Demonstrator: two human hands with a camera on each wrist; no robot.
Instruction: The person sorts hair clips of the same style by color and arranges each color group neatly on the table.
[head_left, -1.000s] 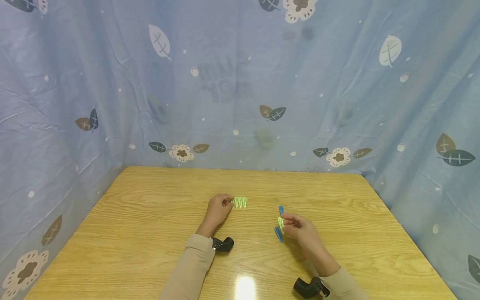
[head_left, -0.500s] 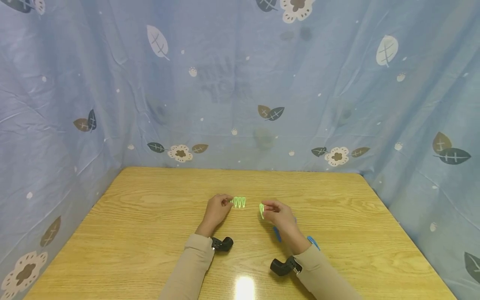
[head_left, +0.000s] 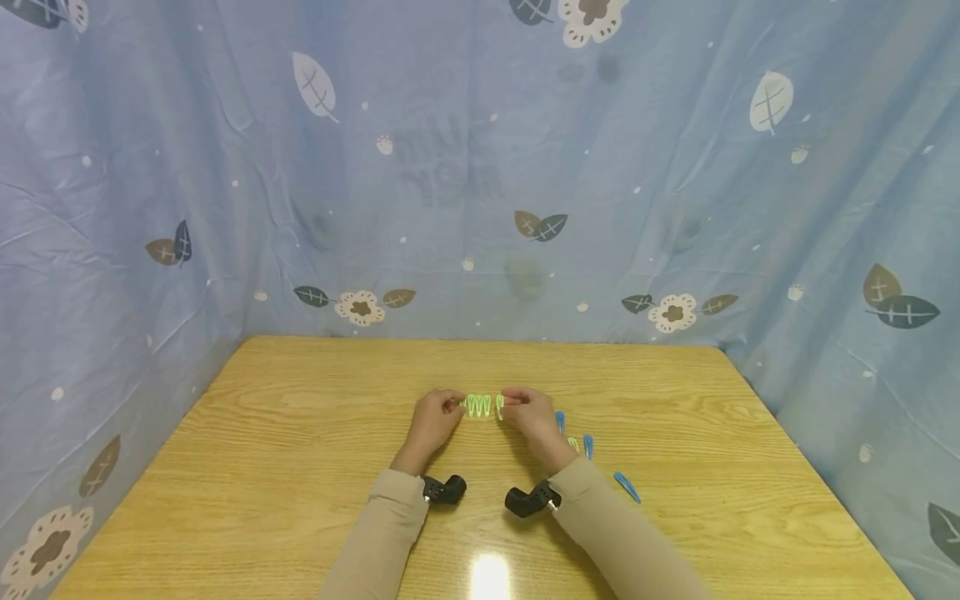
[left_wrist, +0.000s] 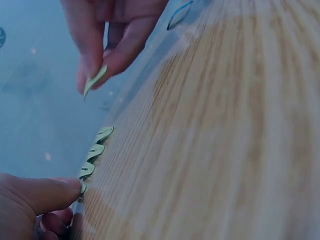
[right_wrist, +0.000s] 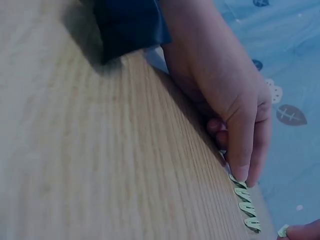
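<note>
Green clips (head_left: 479,405) form a short row across the wooden table (head_left: 330,525). The left hand (head_left: 437,423) is positioned at the row's left end, its thumb and fingertips pinching the end clip (left_wrist: 83,189). The right hand (head_left: 531,423) is at the opposite end and pinches the held clip (head_left: 500,407), also green, between thumb and fingers.

The head view places the held clip just beside the row, separated by a narrow gap. The left wrist view shows that it is raised clear of the tabletop and tilted, a condition the head view does not establish. Only the head view shows the full right-hand group: three blue clips (head_left: 627,487) and one spare green clip (head_left: 573,443), all beyond the right wrist. The left wrist view includes a single blue outline near its top edge.

The right forearm partly covers the spare green clip. The left thumb obscures most of the end clip. In the right wrist view, the right hand is cut off at the lower right corner; only fingertips and part of the held clip remain visible. A small pale piece by the left fingers in that view cannot be identified.
</note>
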